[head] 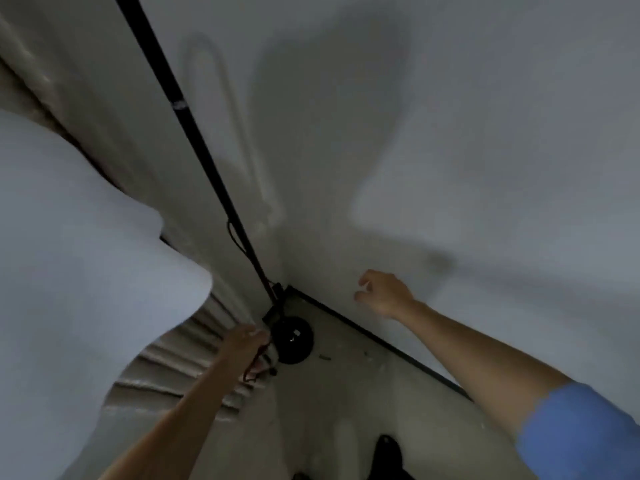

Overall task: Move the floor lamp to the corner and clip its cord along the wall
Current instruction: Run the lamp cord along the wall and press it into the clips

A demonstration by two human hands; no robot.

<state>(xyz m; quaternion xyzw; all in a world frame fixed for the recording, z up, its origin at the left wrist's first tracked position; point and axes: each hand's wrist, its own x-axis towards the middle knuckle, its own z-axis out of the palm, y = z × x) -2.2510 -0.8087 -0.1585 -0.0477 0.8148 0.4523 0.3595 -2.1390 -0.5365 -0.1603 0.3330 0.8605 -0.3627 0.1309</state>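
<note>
Floor lamp set in corner: round black base (293, 339) on pale floor (346, 393), thin black pole (194, 133) rising along wall junction. Left hand (250, 344) low beside base, fingers closed on thin black cord (258, 365), likely gathering slack for clipping. Right hand (382, 293) near smooth grey wall (485, 133), fingers loosely curled, apart, empty; probably braced for reach. Ribbed pale curtain (180, 368) at left. Frame blurred.

Dim, grey, flat indoor light, soft broad shadows spread across the wall (450, 116), motion blur smearing the whole view, pale curtain (69, 254) at the left washed out and out of focus, straight lamp pole (194, 133) slanting from wide-angle distortion, floor murky.
</note>
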